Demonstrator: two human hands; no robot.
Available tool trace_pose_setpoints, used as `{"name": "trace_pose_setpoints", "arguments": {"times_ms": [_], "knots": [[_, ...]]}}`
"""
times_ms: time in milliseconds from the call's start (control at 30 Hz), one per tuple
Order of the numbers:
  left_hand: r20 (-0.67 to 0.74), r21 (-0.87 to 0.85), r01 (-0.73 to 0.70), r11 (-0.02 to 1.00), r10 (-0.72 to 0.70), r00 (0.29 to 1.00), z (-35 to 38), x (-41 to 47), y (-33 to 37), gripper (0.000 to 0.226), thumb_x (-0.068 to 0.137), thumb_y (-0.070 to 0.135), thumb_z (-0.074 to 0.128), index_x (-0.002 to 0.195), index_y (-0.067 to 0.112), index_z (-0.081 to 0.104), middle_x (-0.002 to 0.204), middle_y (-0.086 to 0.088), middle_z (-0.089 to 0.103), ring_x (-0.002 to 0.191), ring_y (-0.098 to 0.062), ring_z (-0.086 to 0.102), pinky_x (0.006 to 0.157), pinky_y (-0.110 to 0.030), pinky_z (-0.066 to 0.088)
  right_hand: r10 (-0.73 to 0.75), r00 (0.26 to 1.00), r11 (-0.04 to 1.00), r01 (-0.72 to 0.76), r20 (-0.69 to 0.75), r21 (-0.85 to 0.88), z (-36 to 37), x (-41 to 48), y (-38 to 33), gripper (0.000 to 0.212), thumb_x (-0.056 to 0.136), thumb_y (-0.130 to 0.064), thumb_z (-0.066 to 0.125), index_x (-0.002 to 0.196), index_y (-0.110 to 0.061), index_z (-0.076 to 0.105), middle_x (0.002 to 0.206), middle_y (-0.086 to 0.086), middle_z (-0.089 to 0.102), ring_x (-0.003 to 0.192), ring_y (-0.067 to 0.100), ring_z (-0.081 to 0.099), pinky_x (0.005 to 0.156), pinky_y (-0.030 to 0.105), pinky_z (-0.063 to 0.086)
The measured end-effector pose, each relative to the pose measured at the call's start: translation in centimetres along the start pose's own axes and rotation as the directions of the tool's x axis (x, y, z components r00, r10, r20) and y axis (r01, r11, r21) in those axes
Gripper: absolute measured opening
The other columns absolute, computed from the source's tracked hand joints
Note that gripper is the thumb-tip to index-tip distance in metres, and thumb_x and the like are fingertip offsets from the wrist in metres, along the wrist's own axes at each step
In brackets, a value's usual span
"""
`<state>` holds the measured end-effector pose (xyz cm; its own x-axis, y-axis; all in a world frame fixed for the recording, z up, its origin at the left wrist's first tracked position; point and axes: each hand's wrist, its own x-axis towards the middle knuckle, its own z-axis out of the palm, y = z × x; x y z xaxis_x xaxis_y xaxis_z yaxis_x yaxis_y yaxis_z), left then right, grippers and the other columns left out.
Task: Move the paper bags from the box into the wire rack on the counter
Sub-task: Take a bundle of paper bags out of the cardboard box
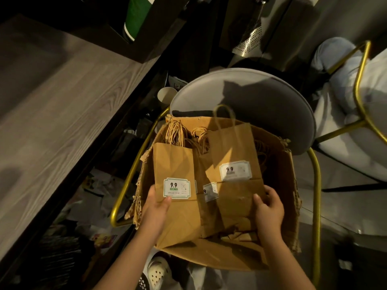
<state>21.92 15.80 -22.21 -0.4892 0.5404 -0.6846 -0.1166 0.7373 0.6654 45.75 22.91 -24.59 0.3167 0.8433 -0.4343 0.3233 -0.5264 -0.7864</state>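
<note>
Pickup stage, box (278, 170). Left hand (156, 208) pinching left bag stack (173, 162); right hand (269, 208) curled round right bag (232, 147). Next, likely: lift clear, carry to unseen rack.

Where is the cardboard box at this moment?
In the head view the cardboard box stands at the centre, on the grey chair, right of the wooden counter.

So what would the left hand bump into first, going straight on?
The left hand grips a paper bag; pushed straight on, it would likely meet the bunched bag handles, though depth is unclear.
</note>
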Motion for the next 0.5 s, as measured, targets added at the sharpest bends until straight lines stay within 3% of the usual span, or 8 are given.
{"name": "trace_pose_setpoints", "arguments": {"times_ms": [67, 133, 267, 333, 433, 500], "knots": [[0.019, -0.023, 0.001, 1.0, -0.001, 1.0, 0.2, 0.0, 0.0, 0.05, 0.096, 0.021, 0.052, 0.142, 0.032, 0.035, 0.132, 0.005, 0.052, 0.125, -0.025, 0.047, 0.101, -0.054, 0.042, 0.091, 0.995, 0.98, -0.097, 0.043, 0.172, -0.5, -0.2, -0.8, 0.027, 0.095, -0.014, 0.055, 0.106, -0.038, 0.058, 0.11, -0.009, 0.061, 0.104, 0.017, 0.059, 0.092, 0.048, 0.051], [0.037, -0.042, 0.006, 0.999, -0.005, 0.999, 0.4, 0.1, 0.0, 0.049, 0.095, 0.023, 0.052, 0.141, 0.033, 0.036, 0.128, 0.008, 0.052, 0.122, -0.024, 0.049, 0.099, -0.054, 0.043, 0.133, 0.979, 0.958, -0.167, 0.158, 0.232, -0.6, -0.5, -1.3, 0.029, 0.095, -0.011, 0.055, 0.103, -0.039, 0.058, 0.11, -0.007, 0.062, 0.103, 0.018, 0.059, 0.091, 0.047, 0.05], [0.091, -0.079, 0.017, 0.997, -0.01, 0.996, 0.8, -0.4, 0.1, 0.047, 0.096, 0.025, 0.053, 0.139, 0.035, 0.036, 0.116, 0.01, 0.053, 0.105, -0.018, 0.053, 0.087, -0.045, 0.048, 0.167, 0.93, 0.961, -0.228, 0.328, 0.158, 1.0, -2.2, -0.9, 0.028, 0.093, -0.014, 0.058, 0.113, -0.033, 0.058, 0.11, -0.006, 0.063, 0.1, 0.017, 0.06, 0.081, 0.04, 0.051], [0.109, -0.112, 0.043, 0.993, -0.03, 0.994, 1.0, -0.8, 0.2, 0.045, 0.096, 0.025, 0.052, 0.137, 0.038, 0.037, 0.115, 0.01, 0.056, 0.107, -0.019, 0.054, 0.09, -0.049, 0.048, 0.185, 0.909, 0.958, -0.251, 0.373, 0.136, 2.0, -3.1, -0.5, 0.026, 0.093, -0.016, 0.06, 0.11, -0.035, 0.056, 0.106, -0.008, 0.063, 0.098, 0.015, 0.059, 0.078, 0.039, 0.051], [0.11, -0.125, 0.057, 0.99, -0.044, 0.993, 1.2, -1.0, 0.1, 0.04, 0.096, 0.03, 0.052, 0.132, 0.043, 0.04, 0.121, 0.008, 0.059, 0.114, -0.022, 0.055, 0.095, -0.057, 0.045, 0.205, 0.872, 0.965, -0.257, 0.445, 0.058, 3.1, -4.3, 0.0, 0.035, 0.092, -0.022, 0.062, 0.122, -0.035, 0.049, 0.113, -0.008, 0.059, 0.104, 0.017, 0.058, 0.084, 0.048, 0.055], [0.113, -0.135, 0.039, 0.99, -0.024, 0.993, 1.2, -1.2, 0.1, 0.038, 0.095, 0.037, 0.051, 0.131, 0.045, 0.04, 0.123, 0.007, 0.059, 0.111, -0.02, 0.057, 0.094, -0.056, 0.047, 0.204, 0.865, 0.97, -0.24, 0.459, 0.022, 3.7, -5.1, 0.2, 0.045, 0.091, -0.024, 0.064, 0.13, -0.035, 0.044, 0.117, -0.006, 0.057, 0.106, 0.017, 0.057, 0.088, 0.048, 0.054]]}}
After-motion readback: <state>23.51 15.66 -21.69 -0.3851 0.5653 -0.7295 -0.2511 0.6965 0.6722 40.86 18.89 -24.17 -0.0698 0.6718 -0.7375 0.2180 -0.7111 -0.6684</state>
